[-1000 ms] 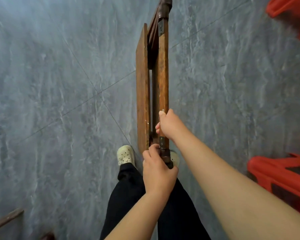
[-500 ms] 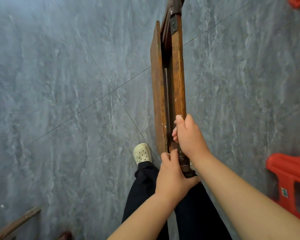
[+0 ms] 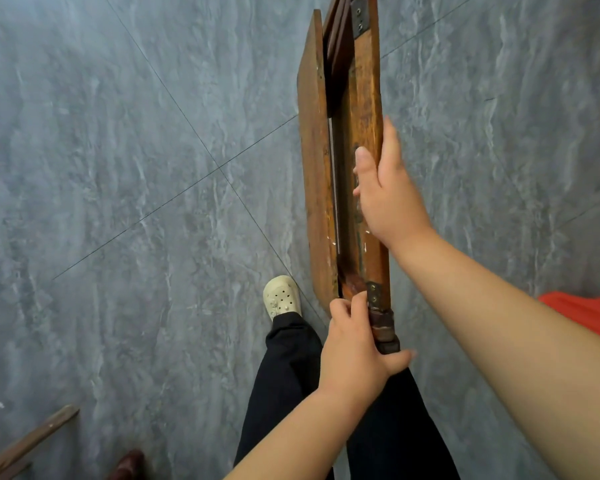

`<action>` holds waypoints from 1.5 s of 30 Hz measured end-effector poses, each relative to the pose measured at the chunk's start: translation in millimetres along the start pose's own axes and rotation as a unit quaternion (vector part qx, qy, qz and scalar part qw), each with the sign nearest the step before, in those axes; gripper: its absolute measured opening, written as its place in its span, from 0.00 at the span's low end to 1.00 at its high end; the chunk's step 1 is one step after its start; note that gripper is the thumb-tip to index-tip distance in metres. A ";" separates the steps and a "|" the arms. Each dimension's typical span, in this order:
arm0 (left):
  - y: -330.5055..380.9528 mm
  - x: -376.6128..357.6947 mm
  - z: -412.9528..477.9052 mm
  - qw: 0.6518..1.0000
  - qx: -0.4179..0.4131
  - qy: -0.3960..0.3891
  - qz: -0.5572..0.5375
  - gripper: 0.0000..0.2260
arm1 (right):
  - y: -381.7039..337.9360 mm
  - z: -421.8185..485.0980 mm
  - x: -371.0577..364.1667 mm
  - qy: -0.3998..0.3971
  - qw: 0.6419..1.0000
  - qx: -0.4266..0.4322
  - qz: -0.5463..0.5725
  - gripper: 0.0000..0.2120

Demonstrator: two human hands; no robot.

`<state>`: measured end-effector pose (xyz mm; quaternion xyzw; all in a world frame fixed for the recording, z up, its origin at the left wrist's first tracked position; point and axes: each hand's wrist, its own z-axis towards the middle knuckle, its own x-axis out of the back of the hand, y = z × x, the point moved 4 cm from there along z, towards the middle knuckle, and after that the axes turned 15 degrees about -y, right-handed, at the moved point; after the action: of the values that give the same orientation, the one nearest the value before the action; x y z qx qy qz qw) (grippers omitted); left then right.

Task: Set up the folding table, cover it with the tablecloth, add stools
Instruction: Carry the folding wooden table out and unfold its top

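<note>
Grey floor tiles [image 3: 118,202] lie under the folding table [image 3: 316,168], folded flat and held on edge. The left hand [image 3: 354,355] grips its near end; the right hand [image 3: 388,195] clasps its top rail.

Bare forearms [image 3: 499,341], loose black trousers [image 3: 284,375], a cream clog [image 3: 282,299] with round perforations on top

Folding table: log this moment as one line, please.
folding table: folded, held edge-up, legs not opened | left hand: grips near end | right hand: grips its rail | red stool: far right
</note>
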<state>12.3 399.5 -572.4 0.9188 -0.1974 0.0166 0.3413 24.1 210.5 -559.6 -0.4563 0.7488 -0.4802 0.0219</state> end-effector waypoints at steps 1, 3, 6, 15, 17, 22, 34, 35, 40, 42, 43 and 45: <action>1.5 -1.7 1.1 1.000 0.000 -0.001 -0.001 0.39 | 0.0 6.3 3.2 0.005 1.000 0.002 -0.009 0.27; 1.5 -2.4 2.4 1.000 -0.003 -0.008 0.007 0.40 | 0.9 11.0 5.6 0.012 1.000 0.004 -0.011 0.26; -4.7 7.9 1.8 0.997 -0.030 -0.065 -0.011 0.43 | 4.6 10.2 4.8 0.017 0.999 0.028 0.021 0.25; -31.2 102.9 62.7 0.889 -0.143 -0.063 0.431 0.25 | 18.4 19.3 2.6 0.013 0.995 0.072 0.073 0.26; -19.0 110.5 90.8 0.852 -0.178 -0.040 0.491 0.20 | 21.1 20.9 1.9 0.014 0.995 0.072 0.075 0.26; 9.7 109.7 142.8 0.809 -0.210 -0.029 0.548 0.19 | 24.2 21.2 3.6 0.015 0.994 0.071 0.080 0.26; -19.9 95.6 176.0 0.661 -0.206 -0.065 0.719 0.21 | 32.1 22.8 11.6 0.016 0.992 0.075 0.102 0.26; -19.1 95.8 176.3 0.660 -0.209 -0.064 0.719 0.19 | 31.3 22.8 10.9 0.016 0.992 0.075 0.101 0.26; -18.0 102.9 175.8 0.653 -0.207 -0.075 0.725 0.15 | 24.4 22.6 1.9 0.011 0.992 0.078 0.102 0.26; -18.7 104.6 173.7 0.639 -0.209 -0.093 0.734 0.15 | 20.3 22.2 -3.3 0.009 0.991 0.080 0.105 0.26; -18.8 105.7 172.4 0.643 -0.211 -0.102 0.729 0.14 | 18.0 21.8 -5.6 0.010 0.992 0.078 0.102 0.25; -18.5 112.0 169.4 0.651 -0.198 -0.119 0.723 0.14 | 12.6 20.6 -8.4 0.013 0.994 0.073 0.082 0.25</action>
<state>104.7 265.5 -695.2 0.3897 -0.8366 0.1095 0.3691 30.3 203.6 -583.4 -0.3845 0.7469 -0.5359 0.0843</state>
